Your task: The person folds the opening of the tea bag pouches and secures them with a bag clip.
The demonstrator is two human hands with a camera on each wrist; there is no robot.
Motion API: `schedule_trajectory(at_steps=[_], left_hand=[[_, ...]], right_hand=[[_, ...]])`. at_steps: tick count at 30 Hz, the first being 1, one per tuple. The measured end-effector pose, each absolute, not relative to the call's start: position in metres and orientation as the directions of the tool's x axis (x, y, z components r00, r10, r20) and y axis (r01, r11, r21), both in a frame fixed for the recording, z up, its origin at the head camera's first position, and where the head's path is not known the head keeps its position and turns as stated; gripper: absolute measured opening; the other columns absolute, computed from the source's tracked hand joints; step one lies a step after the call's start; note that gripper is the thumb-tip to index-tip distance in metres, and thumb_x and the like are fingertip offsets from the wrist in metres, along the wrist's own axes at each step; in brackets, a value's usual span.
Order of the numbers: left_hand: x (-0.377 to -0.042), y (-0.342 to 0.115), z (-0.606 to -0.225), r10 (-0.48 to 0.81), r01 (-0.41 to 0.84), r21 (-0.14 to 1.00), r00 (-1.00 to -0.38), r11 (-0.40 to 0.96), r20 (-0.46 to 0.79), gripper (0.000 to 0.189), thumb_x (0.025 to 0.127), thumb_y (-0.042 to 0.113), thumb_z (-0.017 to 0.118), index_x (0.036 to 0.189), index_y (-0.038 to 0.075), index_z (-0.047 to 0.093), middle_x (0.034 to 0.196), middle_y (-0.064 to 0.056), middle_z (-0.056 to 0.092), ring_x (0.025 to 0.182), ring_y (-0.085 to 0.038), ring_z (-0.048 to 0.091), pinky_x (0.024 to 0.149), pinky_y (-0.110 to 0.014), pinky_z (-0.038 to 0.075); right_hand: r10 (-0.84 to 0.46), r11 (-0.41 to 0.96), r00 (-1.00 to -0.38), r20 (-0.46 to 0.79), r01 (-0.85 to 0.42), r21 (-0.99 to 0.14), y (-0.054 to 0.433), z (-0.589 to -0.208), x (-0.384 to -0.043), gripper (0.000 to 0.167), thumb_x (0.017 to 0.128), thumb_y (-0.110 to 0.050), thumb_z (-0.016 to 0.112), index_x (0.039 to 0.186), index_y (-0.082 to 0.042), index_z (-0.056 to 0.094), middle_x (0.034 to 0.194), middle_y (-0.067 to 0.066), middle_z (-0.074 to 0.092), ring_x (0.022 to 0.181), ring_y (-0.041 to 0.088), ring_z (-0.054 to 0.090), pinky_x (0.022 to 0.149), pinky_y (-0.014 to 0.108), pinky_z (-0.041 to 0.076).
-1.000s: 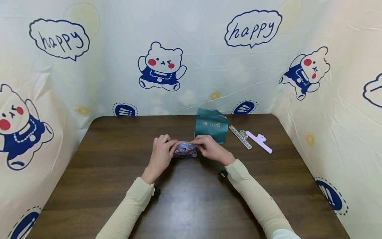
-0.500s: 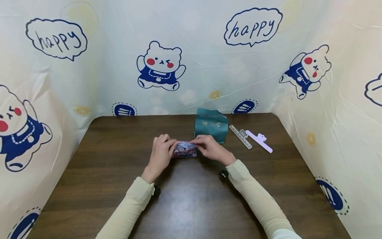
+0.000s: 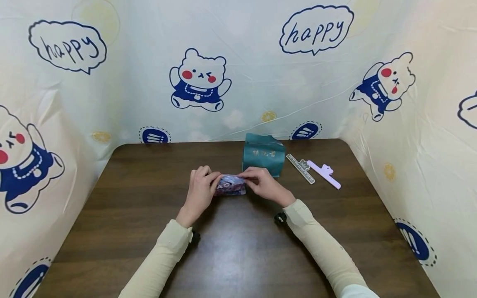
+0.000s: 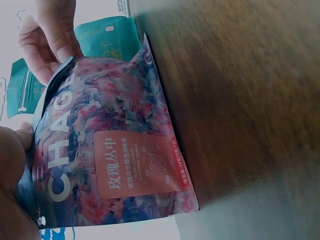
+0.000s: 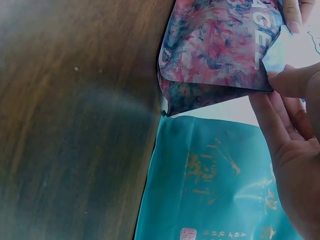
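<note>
A tea pouch [image 3: 230, 187] with a pink and blue painted pattern stands upright on the table between both hands. My left hand [image 3: 200, 189] pinches its top edge at the left corner. At the right corner, my right hand [image 3: 263, 185] pinches the same edge between thumb and fingers. White letters and a pink label show on the pouch [image 4: 120, 125] in the left wrist view. A fold of its top, with a pale silvery inner side [image 5: 278, 54], shows beside the right thumb in the right wrist view. The left fingertips are partly hidden.
Just behind the right hand stands a teal pouch [image 3: 263, 154] with gold characters. To its right lie a grey ruler-marked clip [image 3: 300, 169] and a lilac clip [image 3: 323, 174] on the dark wooden table [image 3: 238, 248]. A printed cloth surrounds the table's back and sides.
Both hands keep their pinch on the pouch's top edge with hardly any movement. The head view has tilted slightly, so the table's contents appear a little higher.
</note>
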State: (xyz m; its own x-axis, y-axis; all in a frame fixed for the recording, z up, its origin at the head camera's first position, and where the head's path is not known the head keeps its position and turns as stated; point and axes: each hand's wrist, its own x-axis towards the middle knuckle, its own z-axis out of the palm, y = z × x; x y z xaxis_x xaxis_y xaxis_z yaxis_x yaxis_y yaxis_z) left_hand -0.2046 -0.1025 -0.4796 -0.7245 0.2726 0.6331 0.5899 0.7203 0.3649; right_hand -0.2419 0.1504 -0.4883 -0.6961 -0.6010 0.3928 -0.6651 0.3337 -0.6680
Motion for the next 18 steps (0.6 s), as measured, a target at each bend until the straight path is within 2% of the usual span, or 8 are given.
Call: schedule_trajectory(at_steps=[11, 18], left_hand=[[-0.207, -0.104, -0.48, 0.272, 0.606, 0.356, -0.705, 0.711, 0.655, 0.013, 0.094, 0.016, 0.074, 0.094, 0.005, 0.079, 0.076, -0.003, 0.049, 0.071, -0.022, 0.045, 0.072, -0.037, 0.026], [-0.21, -0.106, -0.479, 0.273, 0.595, 0.372, -0.724, 0.713, 0.634, 0.014, 0.095, 0.017, 0.073, 0.097, 0.005, 0.08, 0.076, -0.003, 0.049, 0.072, -0.022, 0.045, 0.073, -0.038, 0.026]], right_hand=[[-0.579, 0.384, -0.718, 0.387, -0.658, -0.648, 0.161, -0.484, -0.231, 0.029, 0.096, 0.0, 0.067, 0.123, -0.009, 0.074, 0.119, 0.004, 0.072, 0.114, 0.018, 0.065, 0.096, 0.038, 0.054], [-0.569, 0.439, -0.766, 0.3, -0.591, -0.677, 0.196, -0.48, -0.224, 0.025, 0.096, 0.0, 0.066, 0.119, -0.008, 0.074, 0.117, 0.006, 0.073, 0.11, 0.017, 0.067, 0.095, 0.04, 0.055]])
